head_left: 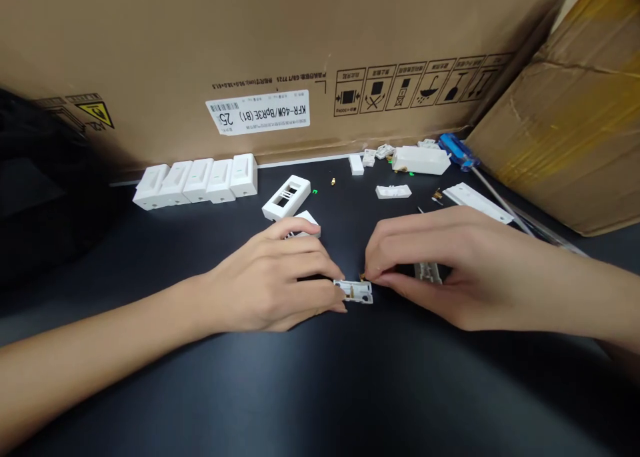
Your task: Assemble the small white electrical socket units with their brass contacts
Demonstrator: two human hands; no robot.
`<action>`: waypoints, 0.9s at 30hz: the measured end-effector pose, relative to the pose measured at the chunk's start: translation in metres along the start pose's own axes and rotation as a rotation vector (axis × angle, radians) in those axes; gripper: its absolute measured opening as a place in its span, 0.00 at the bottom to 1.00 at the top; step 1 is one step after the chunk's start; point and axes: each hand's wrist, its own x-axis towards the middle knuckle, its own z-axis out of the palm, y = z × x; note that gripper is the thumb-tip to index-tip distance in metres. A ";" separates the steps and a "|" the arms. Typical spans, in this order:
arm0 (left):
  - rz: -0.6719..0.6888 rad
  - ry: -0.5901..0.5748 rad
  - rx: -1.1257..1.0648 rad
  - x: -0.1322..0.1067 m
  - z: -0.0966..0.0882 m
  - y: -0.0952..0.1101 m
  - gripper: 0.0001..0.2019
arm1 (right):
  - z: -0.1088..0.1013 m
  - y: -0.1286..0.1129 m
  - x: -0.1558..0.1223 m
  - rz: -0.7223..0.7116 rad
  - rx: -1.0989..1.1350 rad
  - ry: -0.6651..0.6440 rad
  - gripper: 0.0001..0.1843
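Observation:
My left hand (pixel 273 280) rests on the dark table with its fingers pinched on a small white plastic switch part (pixel 355 291) that has a brass piece set in it. My right hand (pixel 440 263) comes in from the right, fingertips pinched together at the part's upper right corner, on something tiny I cannot make out. A grey-white piece (pixel 428 271) shows under the right hand's fingers. A white frame piece (pixel 306 218) peeks out behind my left hand.
A row of white switch blocks (pixel 197 180) lines the back left, against a big cardboard box (pixel 280 63). A white frame (pixel 286 199), small white parts (pixel 393 191), a white housing (pixel 421 160), a flat plate (pixel 477 202) and a blue-handled screwdriver (pixel 460 151) lie behind. Another box (pixel 575 123) stands right.

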 end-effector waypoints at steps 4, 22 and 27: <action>-0.004 -0.026 0.003 0.001 0.000 0.000 0.10 | 0.004 -0.003 0.000 -0.029 0.052 -0.025 0.15; 0.011 -0.027 0.022 0.002 0.000 0.002 0.08 | 0.001 -0.007 0.000 -0.009 -0.006 -0.061 0.10; 0.015 -0.021 0.048 0.003 0.002 0.004 0.09 | -0.024 0.011 -0.011 0.094 -0.357 0.091 0.11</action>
